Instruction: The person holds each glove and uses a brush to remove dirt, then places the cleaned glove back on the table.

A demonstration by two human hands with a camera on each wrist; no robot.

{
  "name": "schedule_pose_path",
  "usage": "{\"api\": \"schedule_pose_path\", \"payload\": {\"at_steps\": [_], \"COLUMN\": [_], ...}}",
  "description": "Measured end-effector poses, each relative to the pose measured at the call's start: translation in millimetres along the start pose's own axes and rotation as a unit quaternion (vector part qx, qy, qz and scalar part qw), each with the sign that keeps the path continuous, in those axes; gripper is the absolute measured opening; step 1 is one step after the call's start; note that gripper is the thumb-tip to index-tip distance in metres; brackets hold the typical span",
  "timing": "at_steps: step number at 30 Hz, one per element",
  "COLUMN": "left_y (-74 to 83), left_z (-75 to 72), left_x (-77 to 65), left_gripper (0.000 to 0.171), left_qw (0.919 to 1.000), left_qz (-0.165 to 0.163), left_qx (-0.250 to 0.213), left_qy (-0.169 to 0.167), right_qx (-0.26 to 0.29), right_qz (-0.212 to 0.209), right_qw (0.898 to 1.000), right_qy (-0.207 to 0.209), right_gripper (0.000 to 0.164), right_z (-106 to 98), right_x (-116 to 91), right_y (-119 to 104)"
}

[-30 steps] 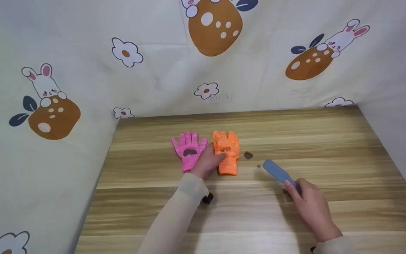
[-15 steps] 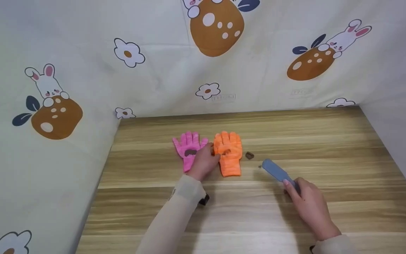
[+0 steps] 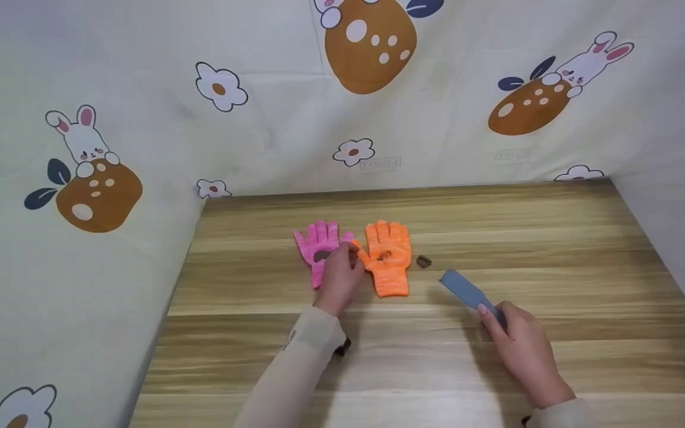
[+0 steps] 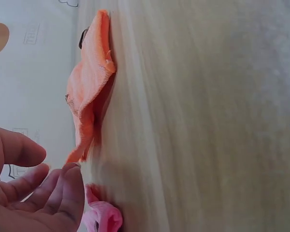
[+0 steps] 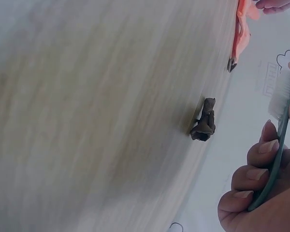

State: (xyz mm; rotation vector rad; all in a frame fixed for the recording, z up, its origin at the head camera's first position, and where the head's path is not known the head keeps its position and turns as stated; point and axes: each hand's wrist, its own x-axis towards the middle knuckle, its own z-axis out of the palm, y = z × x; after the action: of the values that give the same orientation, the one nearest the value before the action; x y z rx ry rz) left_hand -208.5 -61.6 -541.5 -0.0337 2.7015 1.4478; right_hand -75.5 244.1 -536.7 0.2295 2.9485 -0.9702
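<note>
An orange knitted glove (image 3: 391,270) lies palm up on the table, a brown smear on its palm. My left hand (image 3: 341,274) pinches the tip of this glove's thumb, pulled out to the left; the left wrist view shows the fingertips at that orange tip (image 4: 73,155). Partly under the left hand lies a pink glove (image 3: 317,238) with a dark brown patch. My right hand (image 3: 524,348) grips the handle of a blue-grey brush (image 3: 464,289), whose white bristles (image 5: 281,94) show in the right wrist view. The brush is held above the table, apart from the gloves.
A small brown lump (image 3: 424,261) lies just right of the orange glove. Another dark brown crumpled lump (image 5: 203,123) sits on the wooden table (image 3: 437,380) near the right hand. Cloth with rabbit prints (image 3: 271,137) hangs around the back and sides.
My left hand has shifted slightly left, from gripping the orange glove's edge to pinching its thumb, which now sticks out. The glove lies flatter. The right hand with the brush has barely moved.
</note>
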Motion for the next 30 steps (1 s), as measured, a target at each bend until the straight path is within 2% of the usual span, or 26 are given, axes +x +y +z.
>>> {"api": "schedule_pose_path", "payload": {"at_steps": [4,9,16,26,30], "left_y": [-3.6,-6.0,-11.3,-23.6,-30.8], "left_z": [-0.6,-3.9,-12.5,-28.8,-34.8], "left_x": [-2.5,-3.6,-3.3,0.7,1.4], "left_gripper": [0.019,0.017,0.018,0.021,0.02], "left_qw": [0.9999,0.9998,0.9985,0.9969,0.9966], "left_qz": [0.012,0.003,-0.01,-0.053,-0.044], "left_qx": [0.005,0.014,0.031,0.041,0.051], "left_qy": [0.008,0.015,0.043,0.041,0.046], "right_qx": [-0.002,-0.001,0.0,-0.003,-0.003], "right_qz": [-0.003,-0.002,0.007,0.007,0.001], "right_qw": [1.0,1.0,1.0,1.0,1.0], "right_qy": [0.002,0.001,-0.006,-0.007,0.001], "right_gripper": [0.053,0.053,0.055,0.055,0.053], "right_z": [0.7,1.1,0.5,0.7,1.0], "right_x": [-1.4,-1.7,-1.5,-0.8,-1.0], "right_y": [-0.5,-0.7,-1.0,-0.4,0.0]}}
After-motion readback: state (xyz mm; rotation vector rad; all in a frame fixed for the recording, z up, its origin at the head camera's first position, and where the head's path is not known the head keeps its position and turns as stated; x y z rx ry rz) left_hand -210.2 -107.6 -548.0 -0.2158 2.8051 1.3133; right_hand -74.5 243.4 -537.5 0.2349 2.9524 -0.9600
